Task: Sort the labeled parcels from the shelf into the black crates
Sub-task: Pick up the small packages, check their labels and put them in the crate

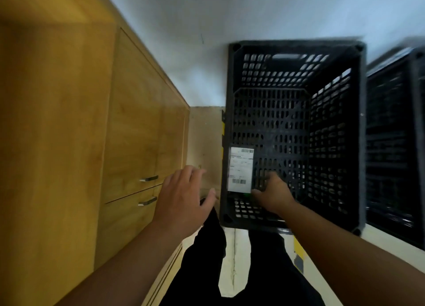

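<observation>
Parcel is low inside crate beside cabinet.

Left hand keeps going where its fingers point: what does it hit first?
Probably the beige strip between the wooden cabinet and the black crate; the left hand is open, outside the crate. Depth unclear.
</observation>
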`<control>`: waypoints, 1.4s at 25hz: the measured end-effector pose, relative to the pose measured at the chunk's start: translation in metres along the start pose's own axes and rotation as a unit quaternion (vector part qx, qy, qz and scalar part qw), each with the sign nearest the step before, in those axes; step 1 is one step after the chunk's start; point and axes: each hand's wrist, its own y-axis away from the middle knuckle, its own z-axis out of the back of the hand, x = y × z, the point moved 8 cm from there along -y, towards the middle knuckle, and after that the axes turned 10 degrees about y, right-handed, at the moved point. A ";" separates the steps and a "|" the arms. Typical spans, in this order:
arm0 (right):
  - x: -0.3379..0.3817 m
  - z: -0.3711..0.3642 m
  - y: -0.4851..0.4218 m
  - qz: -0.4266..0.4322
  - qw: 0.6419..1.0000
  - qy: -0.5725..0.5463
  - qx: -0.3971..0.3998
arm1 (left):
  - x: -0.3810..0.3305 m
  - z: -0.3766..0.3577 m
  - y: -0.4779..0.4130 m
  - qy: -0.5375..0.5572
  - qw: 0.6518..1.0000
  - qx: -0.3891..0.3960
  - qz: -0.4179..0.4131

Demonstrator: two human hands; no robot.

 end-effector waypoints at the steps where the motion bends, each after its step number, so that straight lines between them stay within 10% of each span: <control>1: 0.001 0.017 0.020 0.012 1.000 0.013 -0.017 | -0.011 0.012 0.008 -0.004 1.000 -0.006 -0.006; 13: -0.042 0.212 0.286 0.134 0.933 0.085 -0.322 | -0.229 0.104 0.071 0.003 0.975 -0.046 -0.217; 21: -0.156 0.223 0.399 -0.013 0.882 0.034 -0.470 | -0.371 0.072 0.123 -0.026 0.892 -0.004 -0.452; 35: -0.395 0.200 0.496 -0.152 0.835 -0.088 -0.522 | -0.562 -0.056 0.244 -0.094 0.799 0.044 -0.593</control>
